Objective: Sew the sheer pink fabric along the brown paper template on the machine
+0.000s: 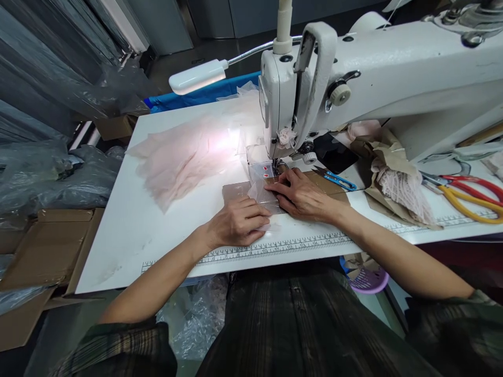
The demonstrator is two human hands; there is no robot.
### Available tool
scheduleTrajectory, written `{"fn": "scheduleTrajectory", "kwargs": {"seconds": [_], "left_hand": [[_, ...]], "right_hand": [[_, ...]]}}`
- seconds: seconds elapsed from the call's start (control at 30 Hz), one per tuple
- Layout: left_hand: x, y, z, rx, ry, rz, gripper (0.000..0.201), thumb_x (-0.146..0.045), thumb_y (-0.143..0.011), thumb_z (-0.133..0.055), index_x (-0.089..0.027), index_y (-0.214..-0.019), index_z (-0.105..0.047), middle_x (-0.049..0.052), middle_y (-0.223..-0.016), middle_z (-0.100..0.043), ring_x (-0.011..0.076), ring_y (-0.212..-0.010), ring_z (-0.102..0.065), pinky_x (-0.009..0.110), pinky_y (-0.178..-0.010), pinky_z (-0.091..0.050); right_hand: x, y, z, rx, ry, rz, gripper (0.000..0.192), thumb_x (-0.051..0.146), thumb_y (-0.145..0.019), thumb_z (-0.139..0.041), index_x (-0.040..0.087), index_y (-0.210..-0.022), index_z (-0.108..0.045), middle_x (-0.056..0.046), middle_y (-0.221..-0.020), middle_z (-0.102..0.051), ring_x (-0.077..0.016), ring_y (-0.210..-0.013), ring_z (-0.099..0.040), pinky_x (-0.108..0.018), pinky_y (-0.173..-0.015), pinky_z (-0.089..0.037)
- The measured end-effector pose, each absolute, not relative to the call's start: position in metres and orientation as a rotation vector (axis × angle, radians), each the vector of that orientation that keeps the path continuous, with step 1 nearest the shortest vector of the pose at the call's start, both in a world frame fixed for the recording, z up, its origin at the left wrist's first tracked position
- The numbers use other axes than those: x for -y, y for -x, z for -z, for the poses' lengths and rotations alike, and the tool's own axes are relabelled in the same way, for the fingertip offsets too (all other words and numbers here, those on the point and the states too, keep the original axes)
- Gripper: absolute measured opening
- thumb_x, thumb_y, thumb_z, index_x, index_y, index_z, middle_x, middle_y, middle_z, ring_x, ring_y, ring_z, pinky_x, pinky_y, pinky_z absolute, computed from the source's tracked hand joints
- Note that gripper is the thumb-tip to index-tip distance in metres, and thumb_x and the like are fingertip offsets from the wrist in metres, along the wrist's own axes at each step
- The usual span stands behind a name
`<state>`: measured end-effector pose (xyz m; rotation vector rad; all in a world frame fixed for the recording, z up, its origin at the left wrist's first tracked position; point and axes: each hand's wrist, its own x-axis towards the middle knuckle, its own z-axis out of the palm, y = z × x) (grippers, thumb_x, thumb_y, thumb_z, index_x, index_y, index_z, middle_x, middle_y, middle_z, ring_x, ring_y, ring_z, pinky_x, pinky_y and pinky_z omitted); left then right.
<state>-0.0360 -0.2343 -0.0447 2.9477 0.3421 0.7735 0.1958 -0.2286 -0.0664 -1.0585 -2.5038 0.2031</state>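
Observation:
A white sewing machine (353,78) stands on a white table (129,225). My left hand (239,222) presses a small piece of sheer pale fabric (260,195) flat on the table, fingers curled on its near edge. My right hand (301,196) lies flat on the same piece just in front of the presser foot (277,166), fingertips toward the needle. The fabric rests over a brown cardboard strip (236,189). A larger spread of sheer pink fabric (181,159) lies to the left, lit by the machine's lamp (196,77).
Blue-handled thread snips (338,180) lie right of my right hand. Red and yellow scissors (469,196) and a bundle of pink fabric on brown paper (396,186) sit at the right. Cardboard boxes (51,246) and plastic bags (47,173) stand left of the table. A ruler strip (283,246) runs along the front edge.

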Motion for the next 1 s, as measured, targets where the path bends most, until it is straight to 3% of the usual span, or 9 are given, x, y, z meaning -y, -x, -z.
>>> {"fn": "scheduleTrajectory", "kwargs": {"seconds": [0.3, 0.63, 1.0], "left_hand": [[0.225, 0.041, 0.05, -0.32, -2.96, -0.792, 0.007, -0.024, -0.086, -0.062, -0.019, -0.085, -0.066, 0.004, -0.095, -0.074, 0.0151, -0.075, -0.064, 0.032, -0.068, -0.049], [0.224, 0.041, 0.052, -0.238, -2.939, -0.895, 0.009, -0.023, -0.084, -0.061, -0.018, -0.09, -0.067, 0.006, -0.098, -0.074, 0.017, -0.077, -0.066, 0.033, -0.066, -0.052], [0.224, 0.041, 0.052, -0.275, -2.998, -0.816, 0.011, -0.026, -0.085, -0.06, -0.019, -0.086, -0.068, 0.006, -0.098, -0.074, 0.0171, -0.078, -0.066, 0.035, -0.069, -0.055]], "right_hand": [[0.23, -0.212, 0.065, 2.386, 0.952, -0.457, 0.042, 0.018, -0.094, -0.041, 0.025, -0.133, -0.055, -0.01, -0.111, -0.054, -0.0242, -0.107, -0.05, -0.045, -0.098, -0.044], [0.226, -0.212, 0.073, 2.532, 0.956, -0.246, 0.042, 0.022, -0.094, -0.046, 0.032, -0.132, -0.058, -0.01, -0.11, -0.052, -0.0267, -0.104, -0.047, -0.048, -0.094, -0.045], [0.226, -0.214, 0.073, 2.483, 0.958, -0.335, 0.042, 0.021, -0.091, -0.045, 0.032, -0.129, -0.061, -0.009, -0.111, -0.054, -0.0258, -0.105, -0.048, -0.046, -0.095, -0.045]]}}
